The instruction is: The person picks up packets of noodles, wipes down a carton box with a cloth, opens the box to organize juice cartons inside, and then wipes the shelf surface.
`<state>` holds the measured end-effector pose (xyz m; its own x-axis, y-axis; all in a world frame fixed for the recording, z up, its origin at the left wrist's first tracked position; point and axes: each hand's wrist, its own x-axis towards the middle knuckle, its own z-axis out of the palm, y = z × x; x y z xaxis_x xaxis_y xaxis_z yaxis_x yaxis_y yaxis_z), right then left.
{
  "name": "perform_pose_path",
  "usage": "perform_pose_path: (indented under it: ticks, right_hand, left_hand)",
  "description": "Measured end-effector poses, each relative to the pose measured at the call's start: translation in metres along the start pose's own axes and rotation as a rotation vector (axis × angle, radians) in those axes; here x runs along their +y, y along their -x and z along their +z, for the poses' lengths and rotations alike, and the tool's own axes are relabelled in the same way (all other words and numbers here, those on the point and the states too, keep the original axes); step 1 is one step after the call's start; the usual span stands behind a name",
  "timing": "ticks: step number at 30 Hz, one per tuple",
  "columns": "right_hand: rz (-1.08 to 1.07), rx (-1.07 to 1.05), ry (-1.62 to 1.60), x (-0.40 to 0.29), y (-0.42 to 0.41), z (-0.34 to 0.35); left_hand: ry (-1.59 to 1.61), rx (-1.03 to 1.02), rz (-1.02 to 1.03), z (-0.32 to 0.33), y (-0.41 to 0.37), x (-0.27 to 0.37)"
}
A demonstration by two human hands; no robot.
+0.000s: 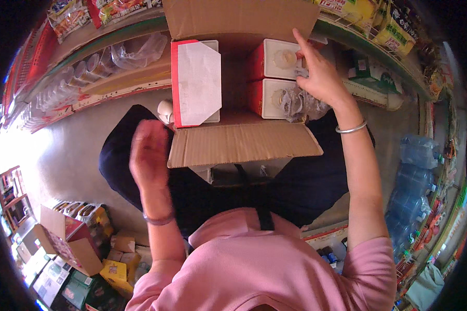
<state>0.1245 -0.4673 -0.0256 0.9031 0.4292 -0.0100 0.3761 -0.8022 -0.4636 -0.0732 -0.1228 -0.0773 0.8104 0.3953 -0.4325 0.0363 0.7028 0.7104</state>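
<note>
An open corrugated cardboard carton (245, 145) stands before me between my knees. Inside at its left is a red-and-white box (198, 83) with a white panel on top. Two more red boxes with white tops, an upper one (270, 58) and a lower one (269, 87), sit along the right. Crumpled clear plastic (295, 103) lies over the lower one. My right hand (321, 76) is at the carton's right side, index finger extended towards the back flap, thumb beside some plastic; whether it grips anything is unclear. My left hand (150, 145), blurred, is beside the carton's left front corner, near a white rounded object (165, 111).
Shelves with packaged food (393, 35) and stacked clear plastic containers (78, 76) curve around the front. Large blue plastic bottles (410, 190) stand at the right. An open box (68, 245) and other cartons crowd the lower left. Concrete floor (78, 147) shows beside my knees.
</note>
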Motion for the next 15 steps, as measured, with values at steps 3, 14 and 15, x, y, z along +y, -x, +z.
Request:
perform_pose_path:
  ticks: [3, 14, 15]
  right_hand:
    - [-0.025, 0.019, 0.001, -0.002, 0.001, 0.001]
    - [-0.025, 0.017, -0.003, -0.002, 0.005, 0.002]
    - [-0.048, 0.047, 0.002, -0.001, 0.004, 0.002]
  left_hand:
    - [-0.434, -0.075, 0.439, 0.061, 0.018, 0.044]
    - [-1.98, -0.772, 0.855, 0.129, 0.002, 0.015]
    - [-2.013, -0.759, 0.853, 0.128, -0.001, 0.018]
